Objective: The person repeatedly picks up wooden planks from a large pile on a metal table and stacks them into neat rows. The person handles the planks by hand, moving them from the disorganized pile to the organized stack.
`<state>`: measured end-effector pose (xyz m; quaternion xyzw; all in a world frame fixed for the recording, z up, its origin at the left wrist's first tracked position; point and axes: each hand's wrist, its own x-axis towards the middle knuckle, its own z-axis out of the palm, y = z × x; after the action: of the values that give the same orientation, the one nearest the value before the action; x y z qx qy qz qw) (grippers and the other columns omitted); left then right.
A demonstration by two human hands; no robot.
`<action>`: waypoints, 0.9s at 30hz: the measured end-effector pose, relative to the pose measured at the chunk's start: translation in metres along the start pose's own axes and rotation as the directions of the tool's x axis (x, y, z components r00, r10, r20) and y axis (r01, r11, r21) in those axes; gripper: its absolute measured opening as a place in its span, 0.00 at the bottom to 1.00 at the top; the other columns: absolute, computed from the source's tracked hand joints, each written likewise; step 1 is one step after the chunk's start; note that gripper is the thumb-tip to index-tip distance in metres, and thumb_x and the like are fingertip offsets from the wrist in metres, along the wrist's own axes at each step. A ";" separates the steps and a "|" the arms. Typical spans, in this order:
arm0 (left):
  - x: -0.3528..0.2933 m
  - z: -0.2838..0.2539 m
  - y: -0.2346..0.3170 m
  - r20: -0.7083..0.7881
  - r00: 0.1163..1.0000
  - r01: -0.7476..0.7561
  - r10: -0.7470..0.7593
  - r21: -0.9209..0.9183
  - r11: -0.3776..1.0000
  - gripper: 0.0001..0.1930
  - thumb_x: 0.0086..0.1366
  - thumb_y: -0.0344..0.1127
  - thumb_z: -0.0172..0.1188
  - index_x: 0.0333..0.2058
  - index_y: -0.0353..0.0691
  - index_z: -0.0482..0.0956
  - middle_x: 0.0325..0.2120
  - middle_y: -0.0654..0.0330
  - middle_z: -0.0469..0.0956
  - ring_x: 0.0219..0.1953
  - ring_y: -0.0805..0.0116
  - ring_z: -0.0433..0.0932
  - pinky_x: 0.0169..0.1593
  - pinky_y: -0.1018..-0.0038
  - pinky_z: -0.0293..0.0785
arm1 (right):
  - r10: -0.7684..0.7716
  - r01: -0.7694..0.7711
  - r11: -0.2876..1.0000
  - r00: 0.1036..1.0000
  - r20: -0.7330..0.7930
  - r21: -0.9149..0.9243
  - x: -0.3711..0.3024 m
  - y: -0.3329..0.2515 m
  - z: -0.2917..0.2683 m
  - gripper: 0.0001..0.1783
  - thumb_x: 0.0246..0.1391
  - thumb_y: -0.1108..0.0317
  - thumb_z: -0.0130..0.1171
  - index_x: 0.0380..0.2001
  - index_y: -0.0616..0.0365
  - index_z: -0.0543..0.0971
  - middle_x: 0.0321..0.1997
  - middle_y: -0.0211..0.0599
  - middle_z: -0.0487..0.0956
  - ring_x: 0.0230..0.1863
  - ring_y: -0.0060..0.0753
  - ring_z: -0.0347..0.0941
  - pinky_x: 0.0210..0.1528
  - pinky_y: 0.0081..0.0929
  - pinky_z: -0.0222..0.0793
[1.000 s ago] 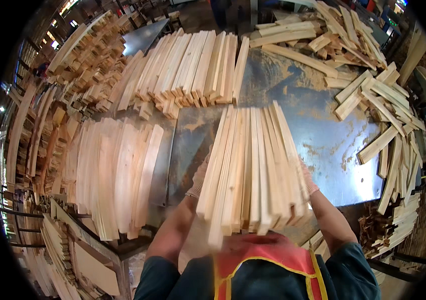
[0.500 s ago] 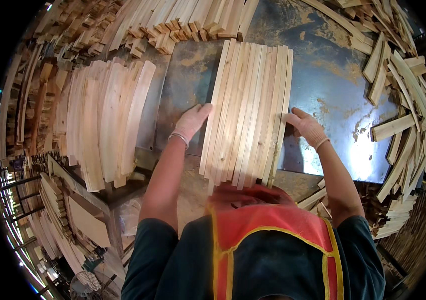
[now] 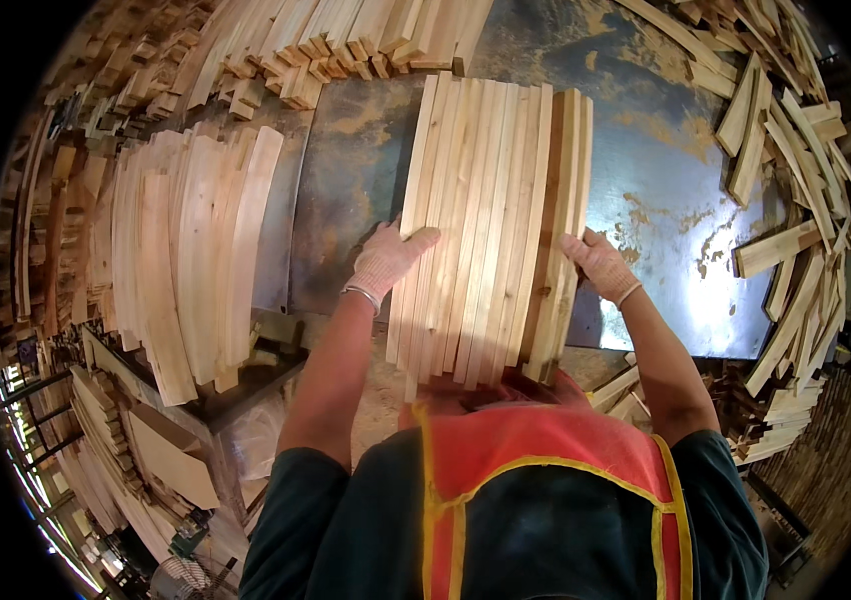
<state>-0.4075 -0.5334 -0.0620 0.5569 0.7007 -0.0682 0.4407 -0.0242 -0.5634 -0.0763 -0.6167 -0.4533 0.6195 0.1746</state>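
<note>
A row of pale wooden slats (image 3: 466, 230) lies side by side on the metal table in front of me, their near ends close to my apron. My left hand (image 3: 393, 260), in a light glove, holds the row's left edge, thumb over the top and fingers down the side. On the opposite edge, my gloved right hand (image 3: 601, 265) grips the outermost slats (image 3: 568, 190), thumb on top. Those right-hand slats stand slightly apart from the row, with a darker wooden side face showing between. The fingertips of both hands are partly hidden by the wood.
To the left lies another bundle of curved slats (image 3: 191, 250). Stacked boards (image 3: 376, 35) line the table's far side. Loose offcuts (image 3: 796, 220) are heaped along the right of the metal tabletop (image 3: 686, 220), which carries patches of sawdust.
The slats have shifted slightly left, and a gap has opened near their right edge. My left thumb has come over the top, and my right hand has closed on the outer slats.
</note>
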 end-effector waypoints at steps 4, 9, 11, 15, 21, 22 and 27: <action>-0.010 -0.009 -0.022 0.124 0.968 -0.170 0.217 -0.305 0.937 0.54 0.66 0.71 0.60 0.76 0.34 0.55 0.76 0.41 0.56 0.77 0.44 0.59 0.76 0.58 0.60 | -0.064 0.052 0.998 0.955 -0.290 -0.048 -0.019 -0.010 -0.022 0.37 0.65 0.44 0.66 0.63 0.66 0.77 0.52 0.46 0.85 0.49 0.32 0.80 0.50 0.32 0.79; -0.132 -0.047 0.034 -0.587 0.667 -0.320 0.458 0.330 0.888 0.40 0.64 0.51 0.68 0.69 0.38 0.67 0.62 0.48 0.72 0.66 0.49 0.70 0.69 0.54 0.66 | -0.341 0.065 0.642 0.917 -0.208 -0.764 -0.091 -0.148 0.002 0.22 0.61 0.58 0.68 0.54 0.58 0.81 0.39 0.42 0.85 0.40 0.40 0.82 0.43 0.36 0.78; -0.183 -0.061 0.061 -0.565 0.356 -0.341 0.744 0.663 0.667 0.30 0.62 0.44 0.69 0.61 0.38 0.76 0.49 0.51 0.80 0.58 0.52 0.77 0.63 0.54 0.72 | -0.627 0.290 0.327 0.779 0.023 -0.899 -0.105 -0.161 0.028 0.18 0.58 0.61 0.67 0.50 0.53 0.82 0.36 0.40 0.84 0.40 0.48 0.82 0.43 0.41 0.78; -0.220 -0.095 0.070 -0.209 0.725 -0.282 0.656 0.779 0.560 0.20 0.62 0.37 0.67 0.53 0.40 0.80 0.42 0.56 0.79 0.52 0.54 0.82 0.52 0.56 0.80 | -0.722 0.589 -0.050 0.537 0.437 -0.807 -0.103 -0.202 0.081 0.23 0.47 0.65 0.69 0.50 0.48 0.82 0.42 0.31 0.84 0.46 0.41 0.80 0.49 0.41 0.76; -0.168 -0.129 -0.124 -0.428 0.890 0.180 0.160 0.651 0.738 0.22 0.69 0.45 0.59 0.57 0.43 0.79 0.41 0.53 0.83 0.44 0.56 0.87 0.49 0.60 0.84 | -0.904 0.571 0.382 0.392 -0.167 -0.726 -0.079 -0.180 0.059 0.35 0.54 0.71 0.73 0.66 0.52 0.77 0.67 0.42 0.77 0.69 0.47 0.71 0.71 0.43 0.68; -0.166 -0.148 -0.142 -0.475 0.877 0.275 0.075 0.624 0.731 0.25 0.71 0.50 0.57 0.59 0.43 0.78 0.45 0.51 0.83 0.47 0.54 0.86 0.52 0.59 0.82 | -0.860 0.525 0.457 0.468 -0.205 -0.718 -0.067 -0.150 0.038 0.34 0.58 0.73 0.71 0.68 0.52 0.75 0.69 0.41 0.76 0.71 0.44 0.70 0.73 0.40 0.65; -0.183 -0.206 -0.262 -0.798 0.475 0.563 -0.370 -0.047 0.825 0.35 0.69 0.59 0.56 0.70 0.50 0.68 0.69 0.51 0.70 0.68 0.54 0.71 0.70 0.61 0.68 | -0.571 0.362 0.783 0.741 -0.354 -0.506 -0.015 0.032 -0.018 0.37 0.66 0.71 0.67 0.75 0.57 0.66 0.66 0.40 0.78 0.64 0.36 0.75 0.67 0.35 0.71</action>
<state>-0.7412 -0.6417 0.0856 0.3611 0.9324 -0.0156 -0.0087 0.0057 -0.5858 -0.0891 -0.6375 -0.6544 0.2694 0.3045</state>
